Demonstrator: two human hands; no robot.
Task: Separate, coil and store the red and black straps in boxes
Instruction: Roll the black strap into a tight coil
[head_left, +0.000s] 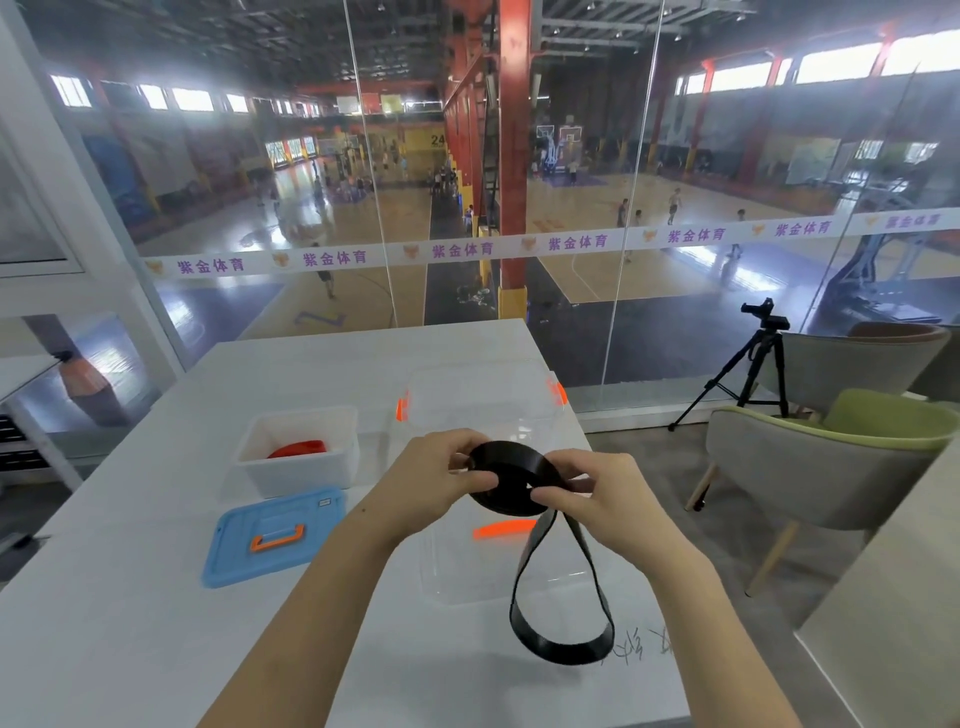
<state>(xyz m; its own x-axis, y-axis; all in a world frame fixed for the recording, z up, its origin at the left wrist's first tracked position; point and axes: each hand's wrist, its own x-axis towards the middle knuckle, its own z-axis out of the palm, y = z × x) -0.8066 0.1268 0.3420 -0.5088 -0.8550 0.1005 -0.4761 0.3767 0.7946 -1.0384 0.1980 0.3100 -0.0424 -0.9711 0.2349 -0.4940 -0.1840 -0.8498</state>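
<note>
Both hands hold the black strap (511, 475) above the table. My left hand (439, 475) grips the left side of its partly wound coil, and my right hand (592, 491) pinches the right side. A loose loop of the strap (561, 618) hangs down below my right hand, over the clear box (467, 566). The red strap (298, 449) lies coiled inside the white box (296, 449) at the left.
A blue lid with an orange handle (272, 535) lies in front of the white box. A clear lid with orange clips (480, 397) sits behind the clear box. The white table (156, 597) ends at a glass wall. Chairs (826, 467) and a tripod (748, 374) stand at the right.
</note>
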